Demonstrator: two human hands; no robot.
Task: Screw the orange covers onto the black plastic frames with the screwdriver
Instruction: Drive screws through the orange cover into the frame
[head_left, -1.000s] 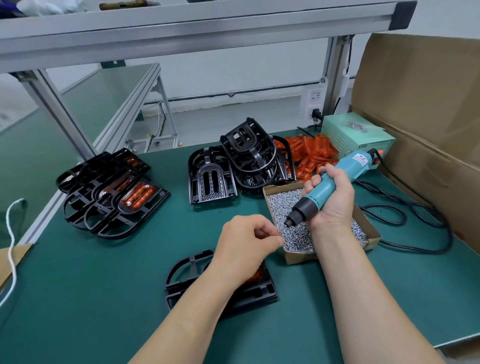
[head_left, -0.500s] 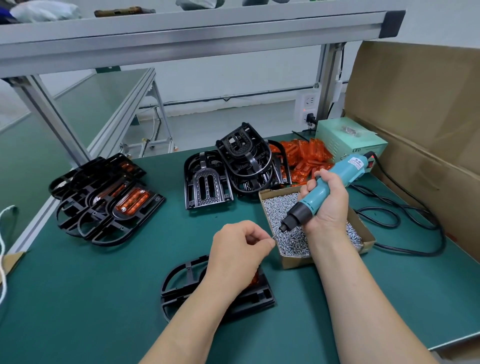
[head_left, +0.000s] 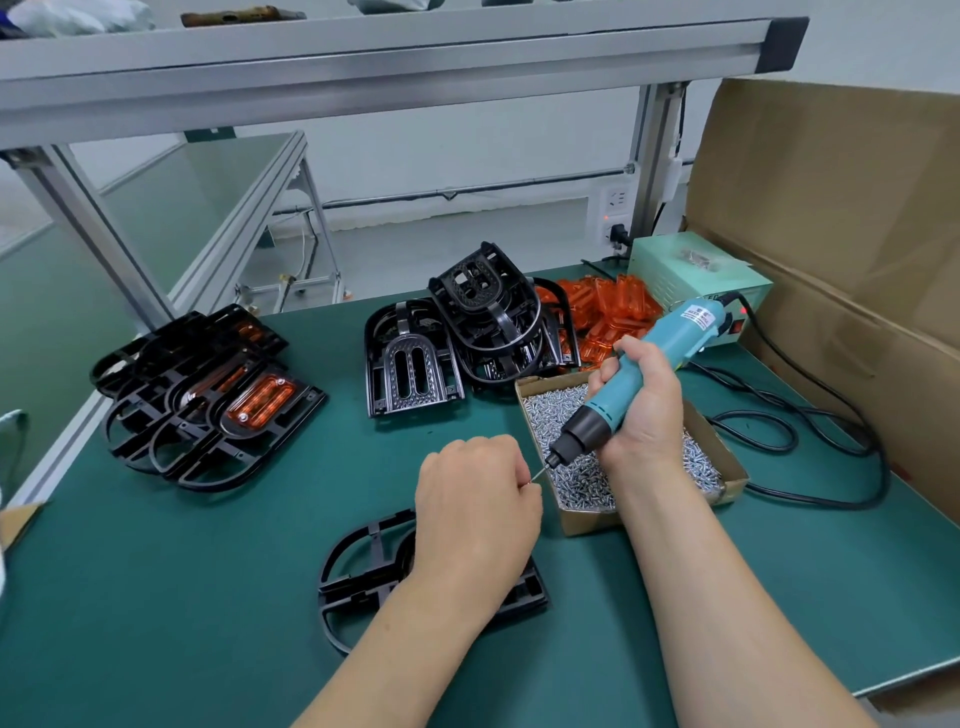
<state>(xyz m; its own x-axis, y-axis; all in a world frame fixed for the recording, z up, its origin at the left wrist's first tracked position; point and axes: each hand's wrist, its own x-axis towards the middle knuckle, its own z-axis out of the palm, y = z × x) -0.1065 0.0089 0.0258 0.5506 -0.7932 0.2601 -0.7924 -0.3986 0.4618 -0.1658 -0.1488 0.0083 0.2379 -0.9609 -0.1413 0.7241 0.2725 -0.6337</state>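
Screwdriver (head_left: 631, 387) | clenched in right grip (head_left: 641, 410) | tip meets left grip (head_left: 475, 499), pinched closed

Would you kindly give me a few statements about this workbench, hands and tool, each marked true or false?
1. The right hand holds the teal screwdriver. True.
2. The cardboard box holds orange covers. False: it holds small silver screws.
3. The left hand lies flat and open on the table. False: it is closed, fingertips pinched at the screwdriver's bit.
4. The loose orange covers lie behind the box, near the pale green power unit. True.
5. A black frame lies under the left wrist. True.
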